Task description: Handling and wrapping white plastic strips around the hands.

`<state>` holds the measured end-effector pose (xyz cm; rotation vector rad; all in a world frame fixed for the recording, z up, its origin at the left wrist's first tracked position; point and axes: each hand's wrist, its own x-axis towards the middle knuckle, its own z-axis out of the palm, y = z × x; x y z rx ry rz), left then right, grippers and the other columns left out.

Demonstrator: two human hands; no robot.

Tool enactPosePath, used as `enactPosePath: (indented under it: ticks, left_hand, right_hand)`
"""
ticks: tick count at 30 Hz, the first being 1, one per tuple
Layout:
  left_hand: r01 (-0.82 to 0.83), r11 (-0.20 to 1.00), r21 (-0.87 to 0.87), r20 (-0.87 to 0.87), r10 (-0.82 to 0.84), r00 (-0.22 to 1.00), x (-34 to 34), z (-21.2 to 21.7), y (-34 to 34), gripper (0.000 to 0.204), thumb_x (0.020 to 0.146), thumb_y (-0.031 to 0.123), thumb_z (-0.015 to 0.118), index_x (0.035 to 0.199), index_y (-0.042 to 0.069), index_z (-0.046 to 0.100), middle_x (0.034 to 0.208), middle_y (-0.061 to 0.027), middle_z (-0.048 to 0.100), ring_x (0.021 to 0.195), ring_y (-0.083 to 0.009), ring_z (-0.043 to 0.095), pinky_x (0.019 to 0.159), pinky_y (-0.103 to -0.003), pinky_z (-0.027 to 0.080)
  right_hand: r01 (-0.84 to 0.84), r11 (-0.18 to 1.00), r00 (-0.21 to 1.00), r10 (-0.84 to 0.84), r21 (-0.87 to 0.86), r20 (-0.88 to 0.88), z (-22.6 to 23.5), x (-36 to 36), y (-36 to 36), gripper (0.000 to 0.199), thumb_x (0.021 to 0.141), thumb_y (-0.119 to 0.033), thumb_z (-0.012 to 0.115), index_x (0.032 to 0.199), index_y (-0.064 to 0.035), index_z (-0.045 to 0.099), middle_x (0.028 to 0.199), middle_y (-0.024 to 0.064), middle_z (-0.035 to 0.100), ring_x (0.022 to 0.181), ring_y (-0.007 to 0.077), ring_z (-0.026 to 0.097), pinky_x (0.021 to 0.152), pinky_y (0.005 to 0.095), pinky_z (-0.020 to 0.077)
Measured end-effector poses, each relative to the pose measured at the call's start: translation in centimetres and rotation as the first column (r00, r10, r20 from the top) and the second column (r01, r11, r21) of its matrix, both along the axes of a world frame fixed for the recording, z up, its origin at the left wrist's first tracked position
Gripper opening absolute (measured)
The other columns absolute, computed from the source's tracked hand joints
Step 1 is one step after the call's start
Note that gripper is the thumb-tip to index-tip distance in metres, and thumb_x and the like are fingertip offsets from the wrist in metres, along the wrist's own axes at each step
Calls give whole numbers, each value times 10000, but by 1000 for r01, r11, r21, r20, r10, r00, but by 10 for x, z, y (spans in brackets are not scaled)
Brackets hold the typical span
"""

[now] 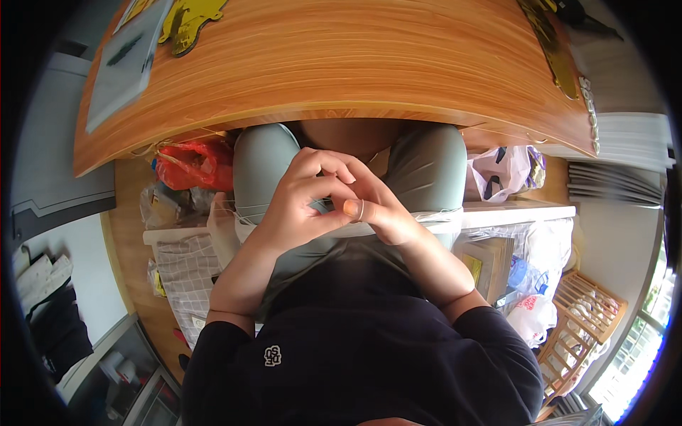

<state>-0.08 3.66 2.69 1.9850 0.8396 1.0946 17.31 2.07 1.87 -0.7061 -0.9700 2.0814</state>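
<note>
Left hand (295, 206): fingertips meeting right hand (383, 213); can't say if anything's pinched
Desk edge (341, 112): ahead, hands short of it
Room: gap between

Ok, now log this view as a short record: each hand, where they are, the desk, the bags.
Left hand: fingers curled, close to the right thumb
Right hand: fingers bent, thin pale loop across its thumb
Position: together above grey-green trousers
Desk: wood-grained; yellow-and-black piece at far left
Bags: red bag left of the legs, pale bag right
</note>
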Motion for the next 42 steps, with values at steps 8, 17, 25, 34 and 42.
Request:
enactPosePath:
  ticks: [8, 17, 25, 34, 42]
  left_hand:
    - [-151, 859, -489, 295, 326, 898, 3, -31, -17, 80, 820, 66, 710, 828, 77, 632, 933, -30, 543, 908, -111, 505, 792, -263, 404]
    - [269, 703, -658, 607, 284, 743, 4, -24, -20, 105, 971, 153, 549, 1009, 64, 588, 933, -16, 621, 816, -73, 495, 744, -240, 401]
    - [396, 543, -741, 563, 180, 806, -5, -32, -18, 121, 994, 164, 509, 915, 75, 530, 790, 38, 489, 664, -36, 423, 577, -191, 324]
    - [-175, 705, -687, 262, 465, 846, 16, -52, -26, 132, 948, 68, 565, 902, -10, 661, 826, -63, 680, 665, -88, 560, 646, -228, 462]
    - [129, 428, -894, 399, 635, 662, 9, -30, -26, 165, 927, 203, 632, 919, 38, 649, 794, -43, 664, 634, -42, 516, 569, -219, 412]
  right_hand:
    - [73, 995, 993, -78, -66, -87, -25, -4, -17, 349, 1016, -329, 450, 1233, -56, 459, 762, -29, 404, 652, 67, 313, 584, 228, 255]
    - [57, 984, 993, -72, -166, -90, -35, -3, -28, 194, 1016, -237, 467, 943, -73, 541, 700, -66, 378, 602, 46, 277, 544, 210, 241]
    - [154, 952, 988, -154, -264, 20, -28, 7, -6, 223, 986, -228, 472, 835, -72, 519, 626, -50, 371, 574, 76, 305, 549, 241, 265]
    - [77, 788, 820, -399, 611, 410, -1, -8, -14, 69, 913, -99, 625, 900, -32, 612, 748, 41, 592, 707, 158, 571, 616, 325, 446]
    - [-184, 478, 665, -583, 859, 467, -11, -2, -16, 84, 810, -103, 682, 868, -76, 628, 700, 77, 585, 644, 235, 580, 574, 342, 441]
